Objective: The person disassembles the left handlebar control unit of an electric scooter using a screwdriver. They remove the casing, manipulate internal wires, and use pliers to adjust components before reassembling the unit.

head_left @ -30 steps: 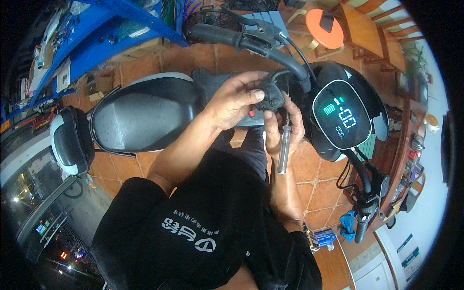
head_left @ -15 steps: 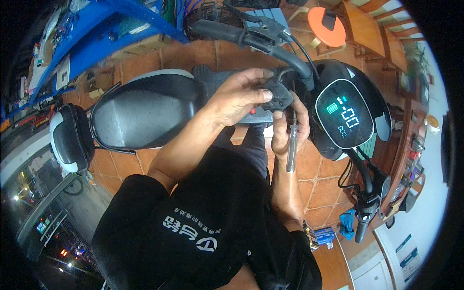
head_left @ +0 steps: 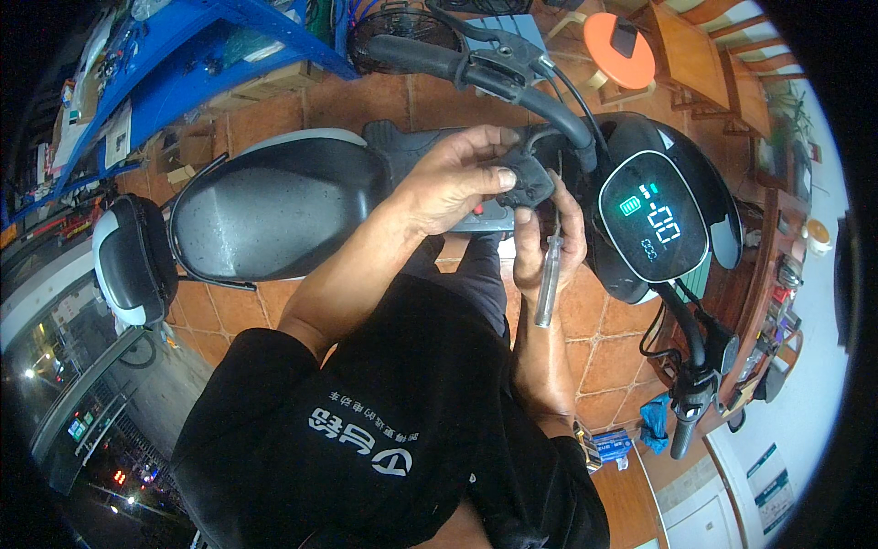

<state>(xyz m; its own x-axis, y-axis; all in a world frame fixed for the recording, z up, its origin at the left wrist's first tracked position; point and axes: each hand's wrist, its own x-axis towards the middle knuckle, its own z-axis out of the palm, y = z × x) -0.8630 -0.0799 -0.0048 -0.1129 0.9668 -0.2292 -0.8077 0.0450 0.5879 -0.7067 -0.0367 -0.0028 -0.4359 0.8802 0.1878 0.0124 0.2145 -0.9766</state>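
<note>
A small black plastic part (head_left: pixel 529 185), dark and roughly square, is pinched between the thumb and fingers of my left hand (head_left: pixel 457 178). Close against its right side, my right hand (head_left: pixel 560 240) grips a screwdriver (head_left: pixel 548 288) with a clear handle and a thin shaft pointing away from me. My right thumb tip is at the part's lower edge. Both hands are over the footwell of an electric scooter, between its black seat (head_left: pixel 283 206) and its lit display (head_left: pixel 654 215). Whether the screwdriver's tip touches anything cannot be made out.
The scooter's handlebar has a far grip (head_left: pixel 402 57) and a near grip (head_left: pixel 684 430). An orange round stool (head_left: pixel 619 50) with a dark phone-like object stands beyond. A blue workbench (head_left: pixel 183 82) is at far left, a cluttered wooden cabinet (head_left: pixel 745 302) at right.
The black part has tilted slightly in my left hand. The screwdriver handle has shifted a little to the left, and both hands stay in nearly the same place.
</note>
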